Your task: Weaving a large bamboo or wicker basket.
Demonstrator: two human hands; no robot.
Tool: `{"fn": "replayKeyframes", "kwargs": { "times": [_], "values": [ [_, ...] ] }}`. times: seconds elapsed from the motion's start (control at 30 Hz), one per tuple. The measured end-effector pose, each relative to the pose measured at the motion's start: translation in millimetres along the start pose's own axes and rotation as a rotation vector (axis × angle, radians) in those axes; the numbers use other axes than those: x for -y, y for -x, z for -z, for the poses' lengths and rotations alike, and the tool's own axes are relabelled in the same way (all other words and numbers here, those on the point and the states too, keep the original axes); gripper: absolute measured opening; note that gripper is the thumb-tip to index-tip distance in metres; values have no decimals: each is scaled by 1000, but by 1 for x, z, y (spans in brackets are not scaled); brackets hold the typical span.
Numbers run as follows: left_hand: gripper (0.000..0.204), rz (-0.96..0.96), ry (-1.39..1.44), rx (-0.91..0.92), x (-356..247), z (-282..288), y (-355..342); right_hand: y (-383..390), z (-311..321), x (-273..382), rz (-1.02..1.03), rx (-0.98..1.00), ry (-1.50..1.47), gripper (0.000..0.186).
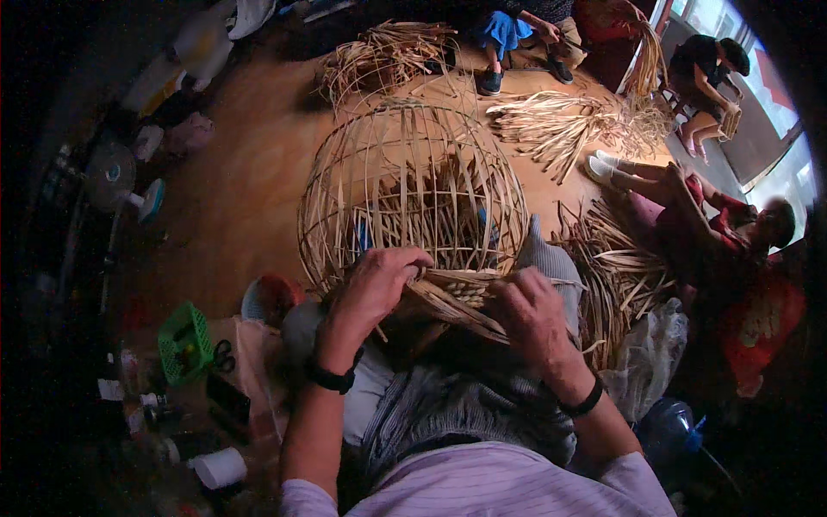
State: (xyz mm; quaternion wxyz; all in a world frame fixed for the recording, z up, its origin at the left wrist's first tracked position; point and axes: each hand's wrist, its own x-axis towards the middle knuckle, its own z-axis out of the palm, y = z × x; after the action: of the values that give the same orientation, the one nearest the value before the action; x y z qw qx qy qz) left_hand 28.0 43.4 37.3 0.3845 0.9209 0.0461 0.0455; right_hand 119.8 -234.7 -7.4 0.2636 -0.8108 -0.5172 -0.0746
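At the basket's (413, 177) near rim, the left hand's (379, 283) grip pinches strands (455, 312), likely steadying them; I cannot tell whether the right hand's (531, 317) holds any.

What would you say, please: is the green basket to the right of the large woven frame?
No, the green basket sits to the left of the woven frame, beyond the left hand.

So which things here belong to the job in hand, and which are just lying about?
Seems part of the job:
open-ribbed frame
braided band
piles of dry strips

Seems just lying about:
electric fan
clear plastic bag
plastic bottle
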Motion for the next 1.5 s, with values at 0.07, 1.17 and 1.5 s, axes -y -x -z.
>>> {"fn": "replayKeyframes", "kwargs": {
  "times": [0.07,1.17,1.5],
  "values": [
    [24,38,-4,53,-2,4,-3,-4,2,25,-115,89,-67,37],
    [49,-119,16,114,4,7,16,-67,51,32,-773,376,-1971,34],
    [31,-220,-195,-224,5,-24,25,-76,107,55,-839,198,-1806,37]
  ]
}}
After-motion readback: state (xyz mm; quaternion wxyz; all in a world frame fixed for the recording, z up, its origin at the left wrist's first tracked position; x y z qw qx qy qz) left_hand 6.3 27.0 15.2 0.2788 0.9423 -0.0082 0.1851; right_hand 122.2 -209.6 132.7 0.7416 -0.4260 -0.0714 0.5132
